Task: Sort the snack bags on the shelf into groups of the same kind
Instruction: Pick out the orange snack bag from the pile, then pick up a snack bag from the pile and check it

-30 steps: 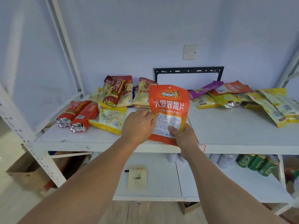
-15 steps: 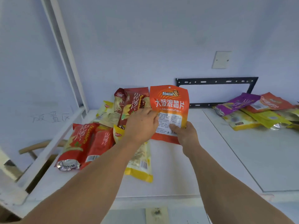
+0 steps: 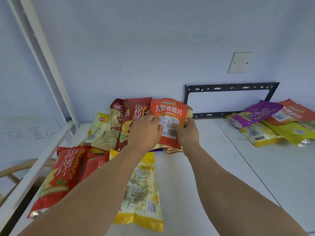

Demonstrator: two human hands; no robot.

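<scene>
An orange snack bag (image 3: 168, 111) with white lettering stands tilted against the pile at the back of the white shelf (image 3: 196, 167). My left hand (image 3: 144, 132) grips its left side and my right hand (image 3: 187, 132) its right lower side. Behind and left of it lean dark red bags (image 3: 134, 116) and a pale yellow bag (image 3: 99, 128). Two bright red bags (image 3: 64, 174) lie at the front left. A yellow bag (image 3: 144, 189) lies flat under my left forearm. At the right lies a mixed heap with a purple bag (image 3: 255, 113), an orange bag (image 3: 293, 111) and yellow bags (image 3: 265, 133).
A black metal bracket (image 3: 230, 87) hangs on the back wall, with a white wall plate (image 3: 240, 62) above it. A white slanted shelf post (image 3: 42, 57) and side rail (image 3: 39, 159) bound the left side. A seam (image 3: 242, 155) divides the shelf boards.
Both hands have carried the orange bag away from me to the back left pile, where it now rests against the dark red bags. The view has moved closer and to the left.
</scene>
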